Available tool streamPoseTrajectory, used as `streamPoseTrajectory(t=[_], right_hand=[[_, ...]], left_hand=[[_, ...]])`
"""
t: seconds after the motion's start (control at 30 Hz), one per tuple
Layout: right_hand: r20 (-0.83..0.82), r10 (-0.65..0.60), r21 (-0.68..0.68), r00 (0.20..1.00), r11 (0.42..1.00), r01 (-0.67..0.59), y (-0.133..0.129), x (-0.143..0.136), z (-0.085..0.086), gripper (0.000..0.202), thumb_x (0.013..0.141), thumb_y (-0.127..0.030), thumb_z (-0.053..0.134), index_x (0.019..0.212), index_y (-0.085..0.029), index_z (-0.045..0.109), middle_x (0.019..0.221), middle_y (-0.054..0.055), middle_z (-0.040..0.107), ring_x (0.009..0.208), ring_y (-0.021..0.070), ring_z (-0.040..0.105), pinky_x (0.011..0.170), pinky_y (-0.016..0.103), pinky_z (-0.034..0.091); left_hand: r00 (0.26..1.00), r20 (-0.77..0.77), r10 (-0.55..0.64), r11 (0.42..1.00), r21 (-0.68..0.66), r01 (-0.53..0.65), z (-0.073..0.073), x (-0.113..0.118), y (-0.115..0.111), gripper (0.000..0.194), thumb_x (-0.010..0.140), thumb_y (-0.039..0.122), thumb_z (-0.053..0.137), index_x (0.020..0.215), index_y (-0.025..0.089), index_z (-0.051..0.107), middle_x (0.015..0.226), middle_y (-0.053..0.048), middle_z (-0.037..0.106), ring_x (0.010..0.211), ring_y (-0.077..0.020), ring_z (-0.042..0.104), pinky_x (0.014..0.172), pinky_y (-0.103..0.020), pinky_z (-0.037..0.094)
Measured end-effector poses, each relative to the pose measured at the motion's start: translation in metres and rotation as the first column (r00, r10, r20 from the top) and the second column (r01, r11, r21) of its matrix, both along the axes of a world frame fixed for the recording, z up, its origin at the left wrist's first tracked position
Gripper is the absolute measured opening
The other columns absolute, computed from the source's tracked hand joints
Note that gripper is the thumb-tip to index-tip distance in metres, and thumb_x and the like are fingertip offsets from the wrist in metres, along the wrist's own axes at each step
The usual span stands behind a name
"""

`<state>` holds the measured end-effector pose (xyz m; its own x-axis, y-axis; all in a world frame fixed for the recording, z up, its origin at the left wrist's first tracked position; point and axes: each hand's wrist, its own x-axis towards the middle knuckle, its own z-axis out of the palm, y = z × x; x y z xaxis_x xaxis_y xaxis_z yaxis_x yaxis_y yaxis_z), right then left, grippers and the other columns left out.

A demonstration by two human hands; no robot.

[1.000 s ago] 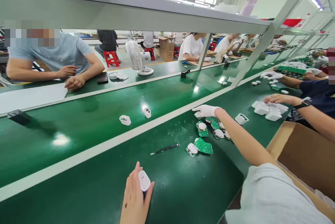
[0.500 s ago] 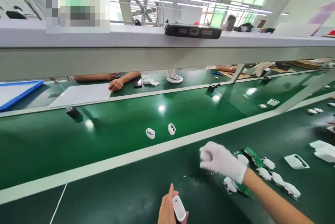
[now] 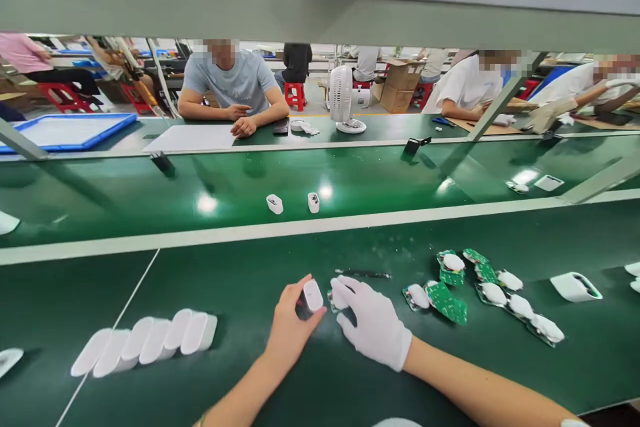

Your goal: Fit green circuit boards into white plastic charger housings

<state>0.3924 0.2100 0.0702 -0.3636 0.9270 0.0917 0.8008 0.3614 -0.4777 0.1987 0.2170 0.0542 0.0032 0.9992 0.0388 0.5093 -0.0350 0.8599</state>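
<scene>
My bare left hand is closed around a small white oval plastic case, its end face turned up toward me. Just to its right, my right hand, in a white glove, has its thumb and fingers around a green circuit board with a white rounded part on it; the fingers cover much of it. A thin black tool lies behind that hand. More circuit boards with white rounded parts are spread to the right of the glove.
A row of white cases stands on the left of the green table. Two small open cases sit on the green strip beyond the white divider. Another white case lies at right. A shelf beam crosses above; people sit opposite.
The view has tilted down. My right hand has come left from near the loose boards to beside my left hand, with a board in its fingers. The left hand still holds the case.
</scene>
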Motion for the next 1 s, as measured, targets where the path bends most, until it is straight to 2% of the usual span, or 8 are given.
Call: streamPoseTrajectory(t=[0.1,0.2,0.33,0.4,0.47,0.63,0.83,1.0], right_hand=[[-0.021,0.025,0.024,0.999,0.999,-0.025,-0.003,0.0,-0.008,0.047,0.082,-0.022,0.051,0.129,-0.027,0.05,0.118,0.006,0.062,0.103,0.0222,0.061,0.083,0.037,0.051],[-0.216,-0.095,-0.021,0.972,0.995,0.093,-0.003,0.003,-0.016,0.048,0.073,-0.028,0.066,0.12,-0.022,0.056,0.1,0.005,0.068,0.089,0.0203,0.065,0.08,0.037,0.053],[-0.581,-0.224,-0.178,0.783,0.973,0.146,0.0,0.01,-0.016,0.045,0.061,-0.034,0.076,0.1,-0.018,0.06,0.08,0.003,0.07,0.072,0.0186,0.067,0.074,0.038,0.056],[-0.729,-0.168,-0.149,0.664,0.985,0.085,0.0,0.012,-0.012,0.044,0.061,-0.033,0.076,0.098,-0.018,0.059,0.085,0.004,0.07,0.076,0.018,0.068,0.076,0.037,0.057],[-0.788,-0.052,-0.049,0.614,0.999,0.023,-0.001,0.013,-0.008,0.042,0.063,-0.029,0.075,0.1,-0.019,0.059,0.097,0.006,0.069,0.081,0.0171,0.067,0.079,0.036,0.057],[-0.688,0.191,0.155,0.7,0.981,-0.115,-0.006,0.012,-0.011,0.032,0.072,-0.016,0.065,0.102,-0.026,0.064,0.109,0.004,0.063,0.098,0.0168,0.062,0.077,0.03,0.059],[-0.656,0.161,0.14,0.737,0.986,-0.091,-0.004,0.008,-0.02,0.036,0.072,-0.018,0.067,0.106,-0.028,0.065,0.108,0.004,0.062,0.094,0.017,0.064,0.076,0.031,0.061],[-0.51,0.219,0.296,0.832,0.953,-0.069,-0.004,0.008,-0.018,0.034,0.076,-0.017,0.063,0.107,-0.03,0.065,0.105,0.003,0.065,0.092,0.0167,0.065,0.076,0.03,0.06]], left_hand=[[0.998,-0.041,-0.048,0.998,0.026,0.049,0.002,0.0,0.001,0.054,0.065,0.022,0.07,0.119,0.023,0.059,0.094,-0.002,0.063,0.076,-0.0158,0.055,0.076,-0.033,0.049],[0.993,-0.071,-0.096,0.993,0.054,0.1,0.004,0.0,-0.001,0.055,0.066,0.022,0.071,0.12,0.022,0.058,0.099,-0.003,0.064,0.077,-0.0149,0.054,0.076,-0.032,0.049],[0.982,-0.113,-0.151,0.982,0.098,0.162,0.007,0.002,-0.005,0.058,0.065,0.021,0.074,0.121,0.021,0.058,0.1,-0.003,0.064,0.08,-0.0155,0.054,0.076,-0.033,0.049],[0.969,-0.122,-0.214,0.964,0.137,0.23,0.008,0.003,-0.006,0.059,0.066,0.021,0.075,0.122,0.021,0.057,0.104,-0.005,0.064,0.088,-0.0177,0.054,0.08,-0.034,0.049],[0.951,-0.136,-0.279,0.938,0.173,0.3,0.008,0.003,-0.007,0.058,0.067,0.021,0.075,0.123,0.021,0.056,0.11,-0.005,0.063,0.098,-0.0201,0.053,0.085,-0.037,0.048],[0.931,-0.182,-0.317,0.913,0.205,0.351,0.007,0.001,-0.008,0.058,0.069,0.023,0.075,0.124,0.025,0.056,0.114,-0.005,0.062,0.105,-0.0219,0.051,0.095,-0.043,0.043],[0.936,-0.174,-0.306,0.923,0.187,0.337,0.008,0.003,-0.009,0.055,0.07,0.022,0.074,0.123,0.025,0.057,0.112,-0.005,0.063,0.106,-0.0222,0.05,0.095,-0.042,0.044],[0.934,-0.21,-0.288,0.918,0.216,0.331,0.006,0.003,-0.008,0.049,0.073,0.023,0.071,0.12,0.025,0.059,0.112,-0.005,0.064,0.105,-0.0235,0.051,0.092,-0.042,0.046]])
